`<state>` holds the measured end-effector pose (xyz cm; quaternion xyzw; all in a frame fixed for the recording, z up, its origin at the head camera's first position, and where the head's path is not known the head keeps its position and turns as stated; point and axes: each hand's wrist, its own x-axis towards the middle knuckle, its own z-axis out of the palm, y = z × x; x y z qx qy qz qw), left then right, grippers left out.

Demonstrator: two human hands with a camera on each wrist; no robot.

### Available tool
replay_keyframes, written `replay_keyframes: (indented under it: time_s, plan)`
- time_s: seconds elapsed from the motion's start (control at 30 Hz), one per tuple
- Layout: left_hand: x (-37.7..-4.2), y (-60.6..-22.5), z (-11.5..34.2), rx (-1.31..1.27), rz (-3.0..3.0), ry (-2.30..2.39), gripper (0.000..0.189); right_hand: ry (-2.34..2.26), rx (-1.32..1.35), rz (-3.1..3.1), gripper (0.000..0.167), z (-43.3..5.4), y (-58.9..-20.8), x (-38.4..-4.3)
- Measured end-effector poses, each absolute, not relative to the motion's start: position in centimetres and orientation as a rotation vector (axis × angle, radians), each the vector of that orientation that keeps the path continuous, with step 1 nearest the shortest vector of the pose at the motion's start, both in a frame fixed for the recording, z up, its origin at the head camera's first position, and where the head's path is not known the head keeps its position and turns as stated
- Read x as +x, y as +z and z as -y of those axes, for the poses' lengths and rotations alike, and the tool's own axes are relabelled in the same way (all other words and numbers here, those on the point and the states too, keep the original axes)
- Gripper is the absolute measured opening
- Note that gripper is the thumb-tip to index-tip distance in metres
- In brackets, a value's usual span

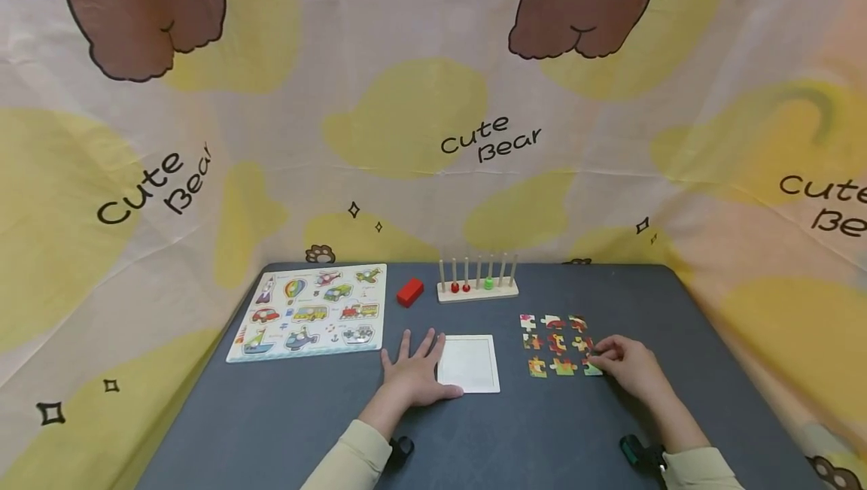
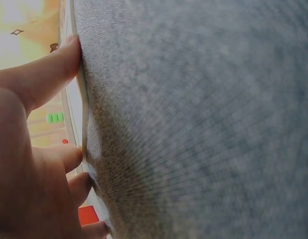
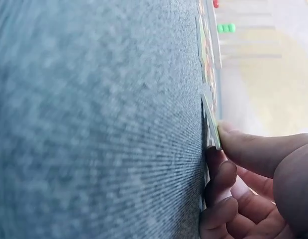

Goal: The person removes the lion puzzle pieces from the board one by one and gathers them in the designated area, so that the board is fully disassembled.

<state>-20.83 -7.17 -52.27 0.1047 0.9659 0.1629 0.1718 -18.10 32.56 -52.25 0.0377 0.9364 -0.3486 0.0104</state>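
My left hand point(image 1: 413, 378) lies spread on the table, its thumb and index finger touching the lower and left edges of a square white puzzle frame point(image 1: 469, 363). Farther right, several jigsaw pieces point(image 1: 557, 342) with a colourful picture are set out in rows, apart from one another. At their lower right corner, my right hand point(image 1: 633, 366) pinches one puzzle piece point(image 1: 591, 368) between thumb and fingers. In the right wrist view that puzzle piece point(image 3: 211, 122) is tilted, its near edge raised off the table.
A picture board point(image 1: 311, 314) with vehicle shapes lies at the left. A red block point(image 1: 409, 292) and a wooden peg stand point(image 1: 478, 292) with red and green beads are at the back. A printed cloth point(image 1: 406, 121) hangs behind the grey table point(image 1: 542, 430).
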Motion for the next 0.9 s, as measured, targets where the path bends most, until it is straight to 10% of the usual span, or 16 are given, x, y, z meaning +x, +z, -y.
replay_keyframes:
  time_s: [0.9]
  plan:
    - [-20.7,-52.8,7.7,0.308,-2.765,0.468,0.104,-0.95,0.097,-3.069,0.022,-31.6,-52.4,-18.7]
